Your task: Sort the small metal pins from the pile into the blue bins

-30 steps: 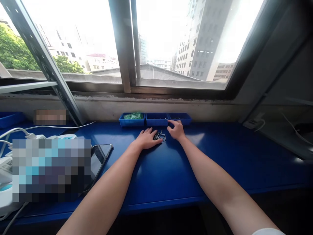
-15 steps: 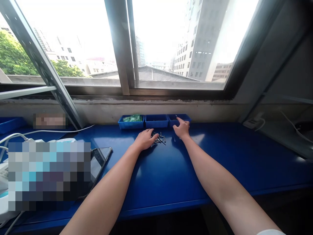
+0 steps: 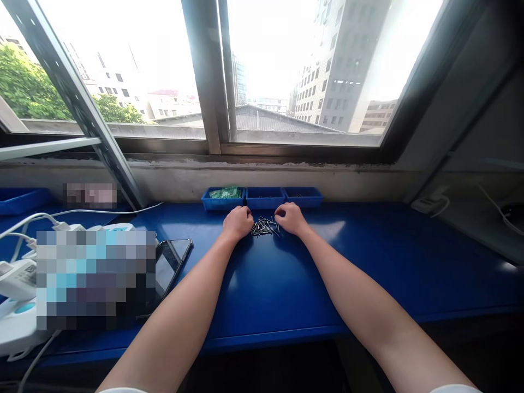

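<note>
Now the right hand (image 3: 291,219) is back from the rightmost bin (image 3: 303,201), at the right edge of the loose metal pieces (image 3: 264,227) on the blue table (image 3: 278,295); the left hand (image 3: 238,222), earlier spread, curls at their left. Fingertips are bunched and partly hidden; whether either hand pinches a piece, I cannot tell.

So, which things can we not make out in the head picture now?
Head view:
Left-hand grip: its curled pose hides whether it holds anything.
Right-hand grip: too small to tell whether it pinches a piece.
Screw-like pieces: they overlap, so the count is hidden.
Middle bin and right bin: contents too dark and small.
Phone: pixelation covers what lies beside it.
</note>
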The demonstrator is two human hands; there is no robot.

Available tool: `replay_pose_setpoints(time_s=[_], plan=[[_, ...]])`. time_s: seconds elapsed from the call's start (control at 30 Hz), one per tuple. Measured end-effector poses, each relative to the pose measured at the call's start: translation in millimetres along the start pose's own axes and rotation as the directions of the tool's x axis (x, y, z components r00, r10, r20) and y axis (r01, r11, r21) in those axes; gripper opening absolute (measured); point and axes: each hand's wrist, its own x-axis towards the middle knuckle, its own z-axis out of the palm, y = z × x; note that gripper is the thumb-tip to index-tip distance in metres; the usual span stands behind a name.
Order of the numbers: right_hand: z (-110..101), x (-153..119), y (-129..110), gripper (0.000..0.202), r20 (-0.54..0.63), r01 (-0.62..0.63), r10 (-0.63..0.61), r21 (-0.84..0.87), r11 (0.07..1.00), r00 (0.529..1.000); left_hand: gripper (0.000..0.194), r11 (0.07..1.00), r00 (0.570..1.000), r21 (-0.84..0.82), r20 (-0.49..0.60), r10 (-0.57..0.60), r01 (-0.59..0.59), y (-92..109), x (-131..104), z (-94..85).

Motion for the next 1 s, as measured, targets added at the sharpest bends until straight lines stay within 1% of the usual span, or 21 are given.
replay_pose_setpoints(time_s=[0.07,0.13,0.23,0.33,0.4,0.5,0.6,0.67,0.73,0.83,0.93,1.0], plan=[[3.8,-1.2,-3.3,0.012,0.083,0.024,-0.022,-0.021,0.999,0.996,0.027,1.0,1.0,0.001,-0.004,0.009,-0.009,0.0,-0.4,0.2],[6.9,-1.8,-2.8,0.011,0.131,0.021,-0.013,-0.059,0.998,0.991,0.027,1.0,1.0,-0.001,-0.008,0.026,-0.026,-0.1,-0.9,1.4],[10.1,-1.6,0.7,0.01,0.162,0.018,-0.002,-0.094,0.995,0.987,0.028,0.999,0.999,-0.011,0.001,0.04,-0.04,-0.3,-1.3,3.6],[11.3,-1.6,2.5,0.01,0.17,0.013,0.001,-0.079,0.997,0.985,0.028,0.999,0.999,-0.018,0.002,0.045,-0.045,-0.9,-1.1,4.7],[10.7,-2.0,1.9,0.011,0.153,0.004,0.005,-0.059,0.998,0.988,0.029,0.998,0.998,-0.028,-0.019,0.055,-0.055,-1.3,-0.9,4.7],[8.1,-2.4,-0.9,0.016,0.077,0.006,-0.003,-0.03,1.0,0.997,0.029,0.994,0.994,-0.061,-0.062,0.091,-0.094,-1.1,-1.1,4.0],[5.2,-2.2,-4.6,0.019,0.013,0.03,-0.03,0.004,1.0,0.999,0.028,0.977,0.979,-0.107,-0.102,0.174,-0.184,1.0,-2.5,3.1],[3.8,-2.0,-7.6,0.022,0.003,0.047,-0.047,0.036,0.998,0.999,0.028,0.954,0.962,-0.148,-0.119,0.244,-0.26,3.4,-3.9,2.6],[3.0,-2.3,-11.1,0.026,0.009,0.064,-0.065,0.075,0.995,0.998,0.029,0.927,0.945,-0.188,-0.121,0.305,-0.324,6.0,-5.1,2.4],[2.3,-3.1,-17.0,0.034,0.019,0.087,-0.09,0.132,0.987,0.996,0.026,0.896,0.925,-0.228,-0.1,0.367,-0.38,8.9,-5.5,2.5],[1.9,-3.9,-22.3,0.041,-0.008,0.086,-0.086,0.168,0.982,0.996,0.021,0.873,0.916,-0.277,-0.089,0.392,-0.401,10.7,-5.1,3.5],[1.7,-4.2,-25.5,0.044,-0.035,0.072,-0.067,0.191,0.979,0.997,0.019,0.859,0.918,-0.329,-0.079,0.388,-0.391,12.0,-5.2,4.3]])
